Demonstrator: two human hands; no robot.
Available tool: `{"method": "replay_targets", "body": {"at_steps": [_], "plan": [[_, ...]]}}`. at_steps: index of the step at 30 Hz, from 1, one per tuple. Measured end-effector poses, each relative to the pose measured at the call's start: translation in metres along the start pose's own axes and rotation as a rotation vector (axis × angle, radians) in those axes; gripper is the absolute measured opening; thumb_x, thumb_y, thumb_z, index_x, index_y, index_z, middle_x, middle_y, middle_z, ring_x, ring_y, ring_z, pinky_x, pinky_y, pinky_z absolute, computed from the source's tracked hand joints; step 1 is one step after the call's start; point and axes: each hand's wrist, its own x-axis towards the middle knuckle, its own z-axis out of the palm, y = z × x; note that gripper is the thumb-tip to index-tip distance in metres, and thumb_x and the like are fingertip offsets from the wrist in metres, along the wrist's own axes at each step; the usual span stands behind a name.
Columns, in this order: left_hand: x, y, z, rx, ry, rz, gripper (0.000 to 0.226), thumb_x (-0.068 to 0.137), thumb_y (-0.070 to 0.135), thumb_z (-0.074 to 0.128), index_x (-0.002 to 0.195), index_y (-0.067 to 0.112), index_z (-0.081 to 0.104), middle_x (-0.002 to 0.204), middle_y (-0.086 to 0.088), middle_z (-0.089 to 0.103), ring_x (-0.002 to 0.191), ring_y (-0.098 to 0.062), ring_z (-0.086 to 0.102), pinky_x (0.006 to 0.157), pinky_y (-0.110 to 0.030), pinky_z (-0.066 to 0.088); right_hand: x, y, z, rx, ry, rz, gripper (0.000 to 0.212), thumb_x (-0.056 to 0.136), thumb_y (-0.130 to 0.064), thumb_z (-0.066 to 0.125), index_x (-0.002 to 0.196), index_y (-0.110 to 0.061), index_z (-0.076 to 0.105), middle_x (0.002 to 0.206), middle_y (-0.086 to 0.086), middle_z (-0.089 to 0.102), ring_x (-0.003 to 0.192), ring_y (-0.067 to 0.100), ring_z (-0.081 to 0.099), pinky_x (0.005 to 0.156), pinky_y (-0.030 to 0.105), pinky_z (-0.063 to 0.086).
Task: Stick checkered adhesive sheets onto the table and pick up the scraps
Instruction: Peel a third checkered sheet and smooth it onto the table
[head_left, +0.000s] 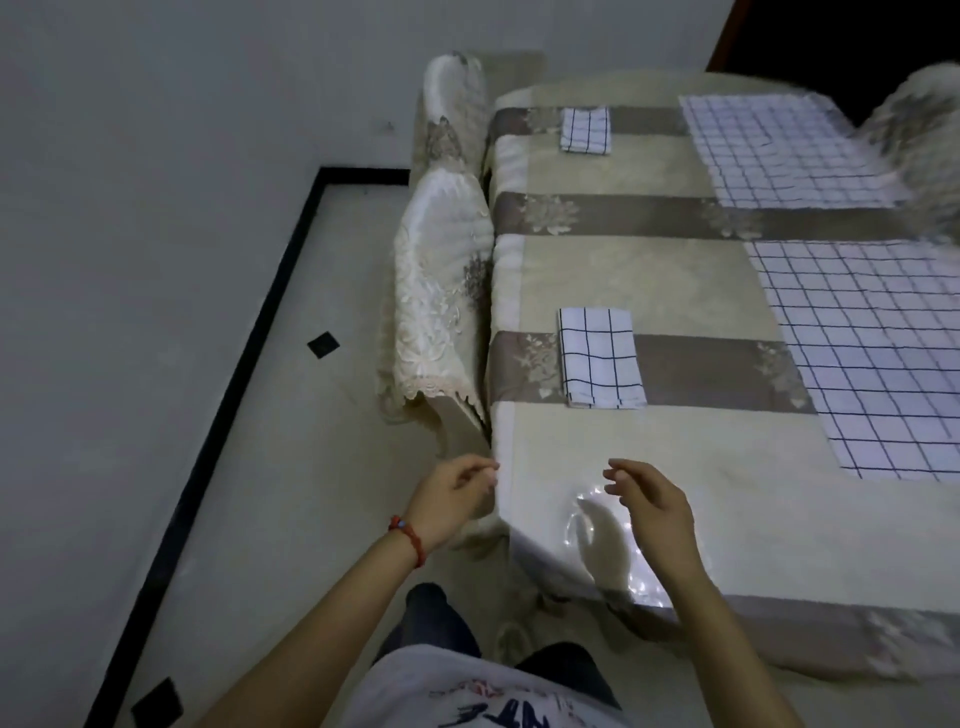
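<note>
While we look down over the desk (675, 509) corner:
Left hand (452, 501): fingers loosely curled, holding nothing;
Right hand (649, 506): fingers relaxed, holding nothing;
Checkered sheets: we see two large (872, 358) (779, 150), two small (600, 356) (584, 130), on the desk

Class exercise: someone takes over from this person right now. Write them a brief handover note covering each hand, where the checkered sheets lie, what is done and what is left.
Left hand: loosely curled at the table's near-left corner, holding nothing visible.
Right hand: relaxed, hovering over the near edge of the table, empty.
Sheets: near large sheet and far large sheet lie flat on the right side. Near folded sheet and far folded sheet rest along the left side.
Done: two large sheets laid.
Left: the two folded sheets are not yet spread; no scraps can be made out.
</note>
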Motion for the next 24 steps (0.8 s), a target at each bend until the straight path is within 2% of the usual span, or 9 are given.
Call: {"method": "replay_targets", "body": {"at_steps": [3,6,8,10,12,13,17,21,24], "plan": [[0.043,0.034,0.003,0.029,-0.007,0.084,0.021,0.089,0.011,0.054,0.105,0.005,0.066,0.092,-0.007,0.066,0.083,-0.012,0.059,0.076,-0.015,0.046,0.036,-0.006,-0.002,-0.081,0.161,0.034,0.019,0.09,-0.016,0.051,0.105,-0.017,0.063,0.1,-0.001,0.065,0.094,0.018,0.06,0.076,0.022,0.04],[0.095,0.066,0.005,0.167,-0.03,0.19,0.022,0.088,0.013,0.055,0.106,0.007,0.067,0.098,-0.004,0.066,0.089,-0.012,0.058,0.073,-0.012,0.042,0.071,-0.01,0.001,-0.168,0.287,0.077,0.027,0.092,-0.017,0.048,0.115,-0.01,0.059,0.107,0.002,0.061,0.095,0.014,0.052,0.082,0.022,0.034],[0.136,0.083,0.006,0.255,-0.086,0.239,0.023,0.089,0.013,0.053,0.108,0.007,0.066,0.108,-0.007,0.067,0.097,-0.016,0.059,0.082,-0.016,0.043,0.096,-0.011,0.007,-0.198,0.329,0.122,0.029,0.091,-0.017,0.048,0.117,-0.008,0.058,0.113,0.007,0.061,0.102,0.021,0.055,0.083,0.025,0.036],[0.181,0.096,0.008,0.39,-0.139,0.278,0.025,0.09,0.017,0.052,0.109,0.008,0.065,0.116,-0.011,0.064,0.107,-0.023,0.058,0.091,-0.024,0.044,0.12,-0.01,0.015,-0.239,0.358,0.159,0.028,0.09,-0.017,0.048,0.113,-0.006,0.059,0.111,0.011,0.061,0.105,0.028,0.056,0.08,0.028,0.037],[0.221,0.102,0.007,0.509,-0.204,0.284,0.029,0.091,0.02,0.049,0.116,0.009,0.06,0.122,-0.014,0.059,0.114,-0.027,0.054,0.095,-0.027,0.04,0.14,-0.009,0.026,-0.293,0.406,0.2,0.023,0.085,-0.022,0.049,0.102,-0.01,0.06,0.1,0.014,0.059,0.097,0.031,0.055,0.074,0.032,0.037],[0.24,0.104,0.007,0.556,-0.231,0.286,0.031,0.092,0.021,0.048,0.119,0.009,0.057,0.126,-0.015,0.055,0.117,-0.028,0.051,0.097,-0.028,0.038,0.149,-0.009,0.032,-0.338,0.441,0.229,0.022,0.083,-0.024,0.05,0.099,-0.013,0.059,0.099,0.014,0.057,0.096,0.032,0.053,0.074,0.035,0.038],[0.295,0.109,0.01,0.71,-0.32,0.311,0.04,0.092,0.023,0.046,0.13,0.01,0.047,0.135,-0.017,0.045,0.126,-0.031,0.041,0.106,-0.037,0.035,0.172,-0.013,0.052,-0.539,0.586,0.414,0.029,0.084,-0.026,0.055,0.108,-0.01,0.059,0.107,0.017,0.058,0.101,0.034,0.052,0.085,0.038,0.039],[0.32,0.108,0.021,0.746,-0.472,0.346,0.046,0.092,0.026,0.047,0.136,0.011,0.039,0.14,-0.014,0.041,0.13,-0.029,0.037,0.107,-0.035,0.032,0.179,-0.018,0.065,-0.528,0.635,0.461,0.025,0.088,-0.019,0.05,0.108,-0.012,0.062,0.106,0.012,0.06,0.101,0.03,0.054,0.086,0.035,0.036],[0.326,0.107,0.032,0.763,-0.537,0.381,0.048,0.091,0.024,0.049,0.136,0.01,0.039,0.138,-0.015,0.043,0.129,-0.029,0.039,0.108,-0.034,0.032,0.175,-0.019,0.07,-0.466,0.671,0.471,0.02,0.088,-0.019,0.05,0.1,-0.012,0.064,0.1,0.007,0.058,0.096,0.026,0.053,0.078,0.032,0.031]]}}
